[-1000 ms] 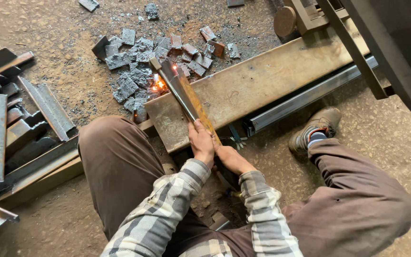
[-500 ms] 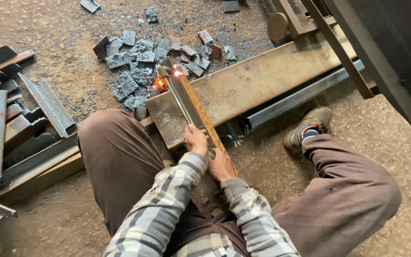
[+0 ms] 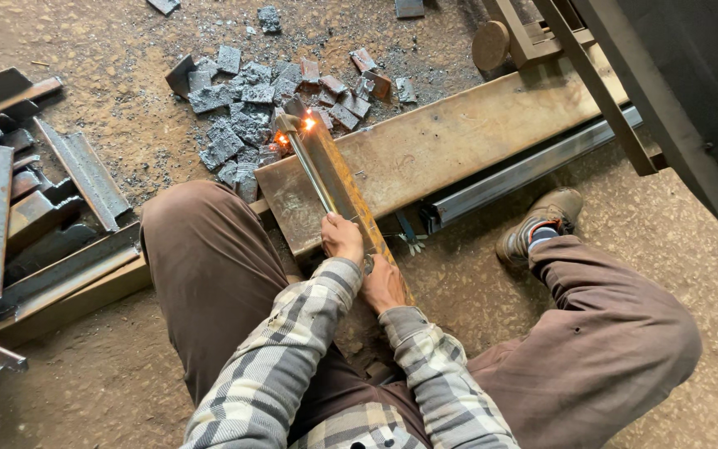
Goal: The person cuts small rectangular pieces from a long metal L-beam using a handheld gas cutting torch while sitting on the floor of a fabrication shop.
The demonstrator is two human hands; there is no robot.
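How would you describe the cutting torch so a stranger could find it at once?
Start at the long rusty steel plate lying across the floor. At its near-left end a narrow rusty bar lies on it. The cutting torch is the thin shiny tube on that bar, sparks at its tip.

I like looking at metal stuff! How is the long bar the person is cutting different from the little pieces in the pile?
The long bar is one narrow rusty-orange strip; the little pieces are many short grey chunks. The bar lies on the big plate and glows with sparks at its far end; the pieces lie scattered on the ground, not glowing. Both look like metal.
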